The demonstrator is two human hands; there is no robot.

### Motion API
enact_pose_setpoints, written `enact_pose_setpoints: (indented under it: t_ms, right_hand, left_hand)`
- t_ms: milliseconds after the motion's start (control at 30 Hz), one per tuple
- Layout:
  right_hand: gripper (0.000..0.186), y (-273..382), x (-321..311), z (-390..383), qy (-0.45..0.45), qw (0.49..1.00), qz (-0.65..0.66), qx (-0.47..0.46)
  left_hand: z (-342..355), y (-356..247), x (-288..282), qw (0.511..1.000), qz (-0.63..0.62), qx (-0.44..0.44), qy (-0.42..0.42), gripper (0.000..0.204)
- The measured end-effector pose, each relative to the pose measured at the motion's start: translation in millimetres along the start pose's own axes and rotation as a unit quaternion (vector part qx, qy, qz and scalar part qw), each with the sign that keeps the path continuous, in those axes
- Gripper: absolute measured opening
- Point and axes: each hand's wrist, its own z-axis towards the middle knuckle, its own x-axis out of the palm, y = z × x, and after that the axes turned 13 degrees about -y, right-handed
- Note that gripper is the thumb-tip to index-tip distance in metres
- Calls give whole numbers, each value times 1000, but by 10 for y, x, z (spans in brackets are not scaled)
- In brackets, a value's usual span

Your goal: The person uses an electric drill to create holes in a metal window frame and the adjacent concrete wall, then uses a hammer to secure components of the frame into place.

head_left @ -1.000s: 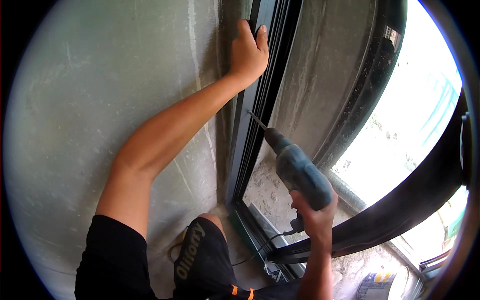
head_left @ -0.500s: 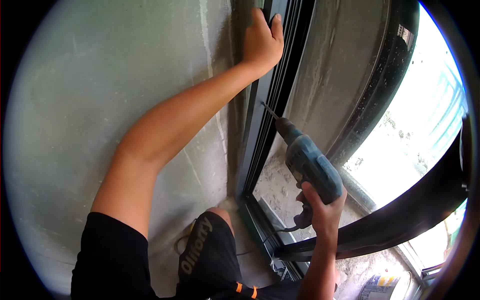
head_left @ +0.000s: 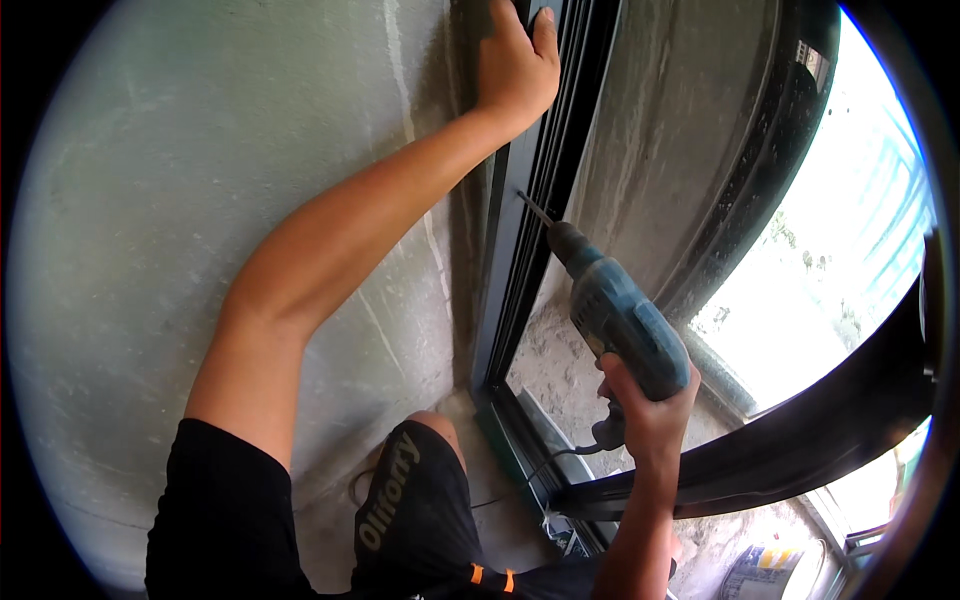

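Near the top, my left hand (head_left: pixel 518 65) is closed round the edge of a dark metal door or window frame (head_left: pixel 501 255) standing upright along a grey wall. Lower right, my right hand (head_left: pixel 650 410) grips a blue-grey corded power drill (head_left: pixel 625 315), fingers wrapped about its handle. The drill's long thin bit (head_left: pixel 535 208) angles up-left, its tip touching the flat face of the frame below my left hand. The cord runs down from the handle toward the bottom track.
A plastered wall (head_left: pixel 200 150) fills the left. At right are a bright glazed opening (head_left: pixel 800 280) and a curved-looking dark frame member (head_left: pixel 760 450). A white bucket (head_left: pixel 765 575) stands at lower right on the rough floor. My knee and shorts show at the bottom.
The whole view has shifted, so the frame, both hands and the drill appear higher and slightly further right than a second ago. The bit tip stays on the same part of the frame.
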Motion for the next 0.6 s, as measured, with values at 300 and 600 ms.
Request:
enact_pose_setpoints:
  t_ms: [300, 600]
  right_hand:
    - [54, -64, -41, 26, 6, 1000, 12, -1]
    - [54, 0, -17, 56, 12, 1000, 23, -8]
  left_hand:
    - [-8, -5, 18, 1000, -4, -5, -9, 40]
    - [-9, 4, 9, 1000, 16, -12, -7, 44]
